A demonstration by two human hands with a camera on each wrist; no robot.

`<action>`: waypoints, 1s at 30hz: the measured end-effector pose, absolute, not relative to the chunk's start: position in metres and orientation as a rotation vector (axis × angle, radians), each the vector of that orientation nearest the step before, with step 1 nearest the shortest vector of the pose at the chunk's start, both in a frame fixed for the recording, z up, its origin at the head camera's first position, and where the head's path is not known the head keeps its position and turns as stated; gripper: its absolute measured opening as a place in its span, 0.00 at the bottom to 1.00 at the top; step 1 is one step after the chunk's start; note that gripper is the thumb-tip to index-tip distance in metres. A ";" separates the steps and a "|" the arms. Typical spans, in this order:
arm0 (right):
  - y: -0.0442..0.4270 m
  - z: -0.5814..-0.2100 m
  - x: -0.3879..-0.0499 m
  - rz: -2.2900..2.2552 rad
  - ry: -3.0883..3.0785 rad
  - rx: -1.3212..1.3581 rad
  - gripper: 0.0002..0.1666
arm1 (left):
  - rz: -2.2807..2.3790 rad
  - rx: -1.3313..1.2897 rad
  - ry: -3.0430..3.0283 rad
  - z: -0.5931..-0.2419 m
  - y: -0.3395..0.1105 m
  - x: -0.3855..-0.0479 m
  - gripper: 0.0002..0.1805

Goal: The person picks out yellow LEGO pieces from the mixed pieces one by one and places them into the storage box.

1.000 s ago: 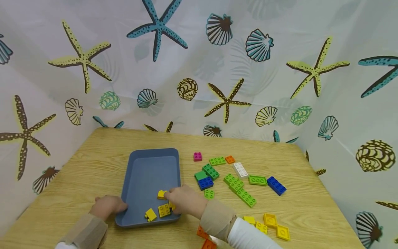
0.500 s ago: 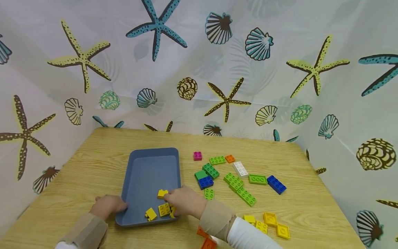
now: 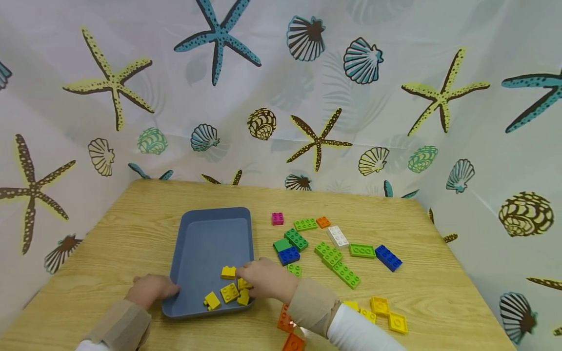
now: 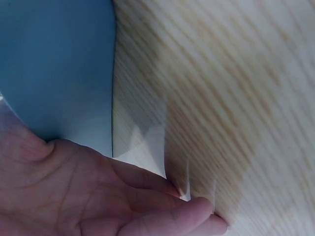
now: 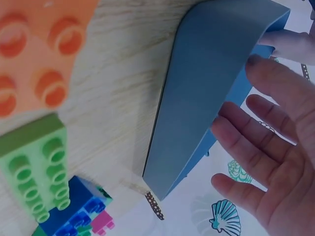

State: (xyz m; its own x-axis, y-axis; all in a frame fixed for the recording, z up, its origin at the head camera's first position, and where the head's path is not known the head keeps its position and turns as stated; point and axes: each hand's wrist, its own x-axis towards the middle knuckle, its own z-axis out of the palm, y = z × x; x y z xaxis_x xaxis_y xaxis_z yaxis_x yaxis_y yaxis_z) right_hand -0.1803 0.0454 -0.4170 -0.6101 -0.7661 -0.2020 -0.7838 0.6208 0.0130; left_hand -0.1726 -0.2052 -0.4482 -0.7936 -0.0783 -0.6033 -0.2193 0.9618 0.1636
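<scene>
A blue-grey tray lies on the wooden table with several yellow toy bricks near its front right corner. At the tray's left wall, my left hand holds on with the thumb over the rim; its other fingers stretch out low beside the wall, near the tabletop. My right hand hovers over the right rim, just above the yellow bricks. In the right wrist view its fingers are loosely spread and hold nothing. That hand partly hides a yellow brick.
Green, blue, white, pink and orange bricks lie scattered right of the tray. More yellow bricks and orange bricks lie near the front, some partly behind my right forearm. A patterned cloth hangs around the table.
My right hand has let go of a yellow brick and lifted slightly, so more of the bricks in the tray's corner show. The left hand stays at the tray's rim.
</scene>
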 end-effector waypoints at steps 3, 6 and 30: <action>0.049 -0.415 -0.181 0.132 2.688 -1.277 0.21 | 0.302 -0.204 2.481 -0.450 -0.206 -0.173 0.31; 0.053 -0.415 -0.182 0.156 2.728 -1.276 0.21 | 0.288 -0.156 2.491 -0.450 -0.207 -0.173 0.30; 0.110 -0.416 -0.192 0.097 2.729 -0.972 0.23 | 0.255 -0.109 2.474 -0.449 -0.205 -0.175 0.29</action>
State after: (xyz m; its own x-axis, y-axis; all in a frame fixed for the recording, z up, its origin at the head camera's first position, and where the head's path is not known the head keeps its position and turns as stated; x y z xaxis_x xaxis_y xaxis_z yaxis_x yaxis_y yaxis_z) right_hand -0.1917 0.1098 -0.4162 -0.7490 -0.6143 -0.2481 -0.6303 0.7761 -0.0186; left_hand -0.1745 -0.2050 -0.4492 -0.7915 -0.0158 -0.6110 -0.1401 0.9777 0.1562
